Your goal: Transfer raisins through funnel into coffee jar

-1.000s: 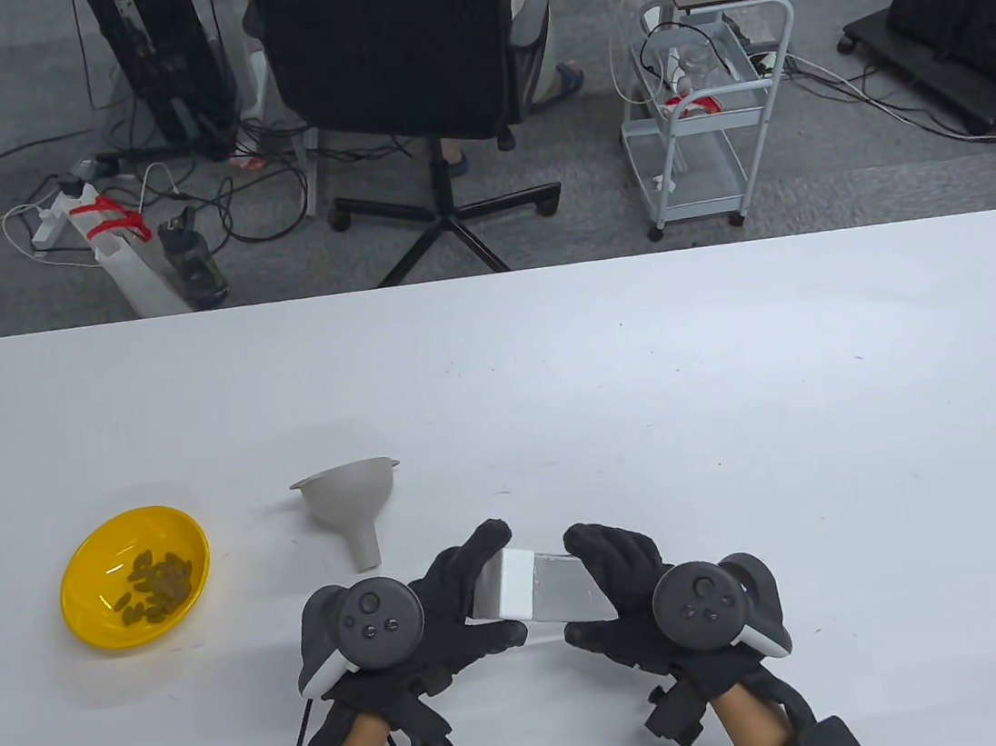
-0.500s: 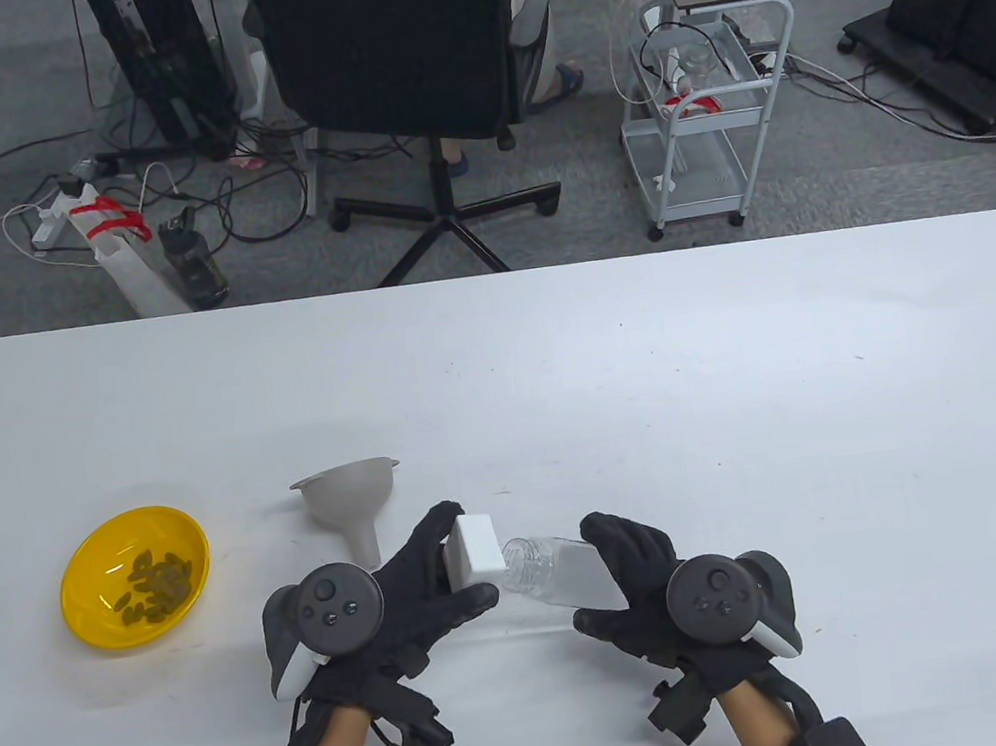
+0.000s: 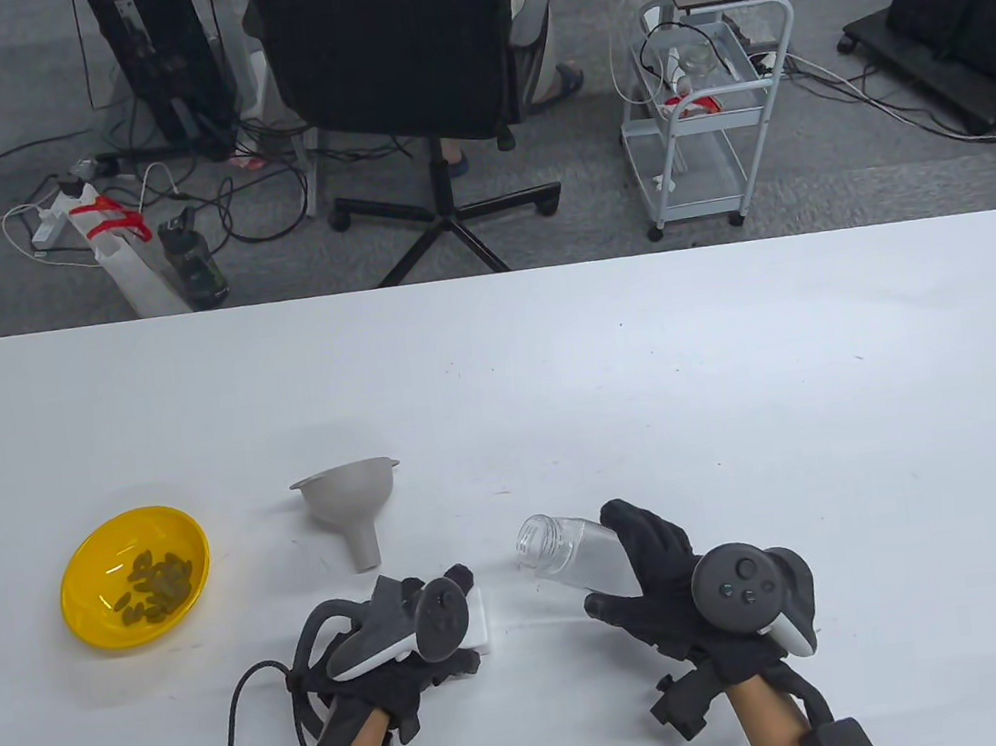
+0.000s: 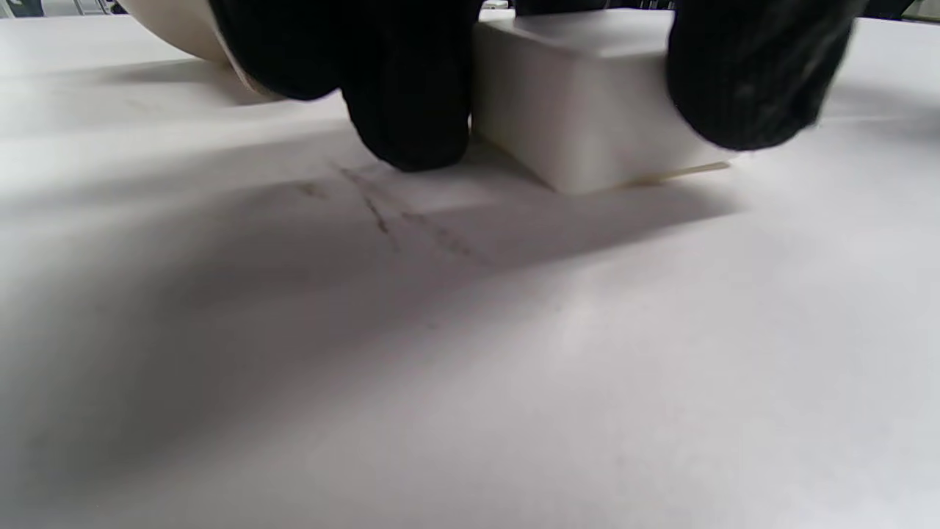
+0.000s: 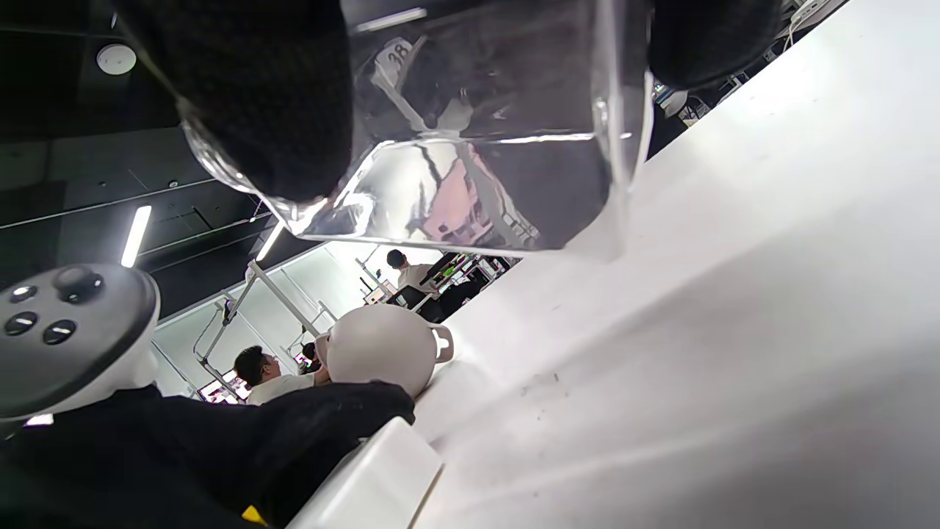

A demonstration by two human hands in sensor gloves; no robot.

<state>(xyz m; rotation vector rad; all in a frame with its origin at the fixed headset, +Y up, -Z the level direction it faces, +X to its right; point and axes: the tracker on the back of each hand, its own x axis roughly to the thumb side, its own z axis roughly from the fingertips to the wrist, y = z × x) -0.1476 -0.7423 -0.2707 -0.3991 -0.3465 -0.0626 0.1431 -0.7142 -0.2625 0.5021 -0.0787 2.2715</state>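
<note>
- A yellow bowl (image 3: pixel 135 576) of raisins (image 3: pixel 156 585) sits at the table's (image 3: pixel 737 378) left.
- Right of it, a grey funnel (image 3: pixel 352 502) lies on its side, spout toward the person.
- The left hand (image 3: pixel 404 637) grips a white square lid (image 3: pixel 479 618); only the left wrist view shows the lid (image 4: pixel 587 103) resting on the table between fingers (image 4: pixel 407 88).
- The right hand (image 3: pixel 672 584) holds the clear coffee jar (image 3: pixel 567 552) (uncapped), tilted, long axis leaning up-left, mouth toward the funnel.

Grips clear jar (image 5: pixel 470 139) with black-gloved fingers (image 5: pixel 257 95), raised above white counter (image 5: pixel 734 330). Beyond: grey funnel (image 5: pixel 378 356), white lid (image 5: pixel 374 481) under left hand (image 5: pixel 220 448).
</note>
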